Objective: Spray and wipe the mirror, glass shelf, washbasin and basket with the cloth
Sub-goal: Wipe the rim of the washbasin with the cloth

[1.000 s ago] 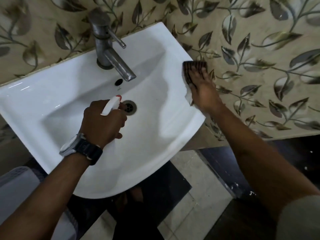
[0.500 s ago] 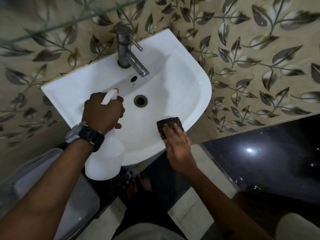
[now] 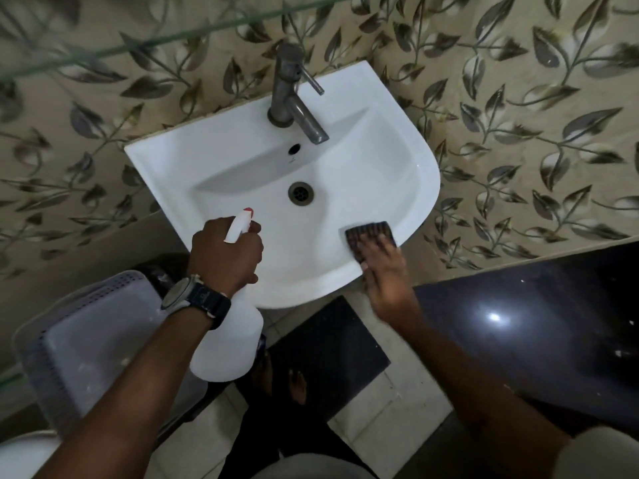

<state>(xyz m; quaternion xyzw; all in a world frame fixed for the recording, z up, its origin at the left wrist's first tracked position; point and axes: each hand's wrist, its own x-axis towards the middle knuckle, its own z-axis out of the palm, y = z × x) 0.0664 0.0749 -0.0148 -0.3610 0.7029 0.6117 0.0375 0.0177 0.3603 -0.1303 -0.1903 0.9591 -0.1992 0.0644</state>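
My right hand (image 3: 383, 271) lies flat on the cloth (image 3: 371, 238), fingers stretched out side by side and pressing it onto the front-right rim of the washbasin (image 3: 363, 160). Motion blur keeps me from telling whether the fingertips curl over the cloth's edge. The cloth sits right at the lip, its far edge pointing toward the wall and its near part hidden under my palm, so the rest of the basin lies to my left and ahead. The bowl, the drain (image 3: 301, 192) and the tap (image 3: 294, 95) all sit up and to the left of these fingers.

My left hand (image 3: 224, 254) is wrapped around the neck of the spray bottle (image 3: 230, 344), fingers closed tight, the nozzle aimed across the front of the bowl and the body hanging below the rim. That hand is nearer the left side of the basin — but it is busy with the bottle, so I judge the wiping stays with the right, sweeping leftward along the curved front edge, the rim's long run.

The basket (image 3: 90, 340) stands low to my left, beside the basin, and the glass shelf (image 3: 145, 43) runs across the top left, well apart from the cloth.
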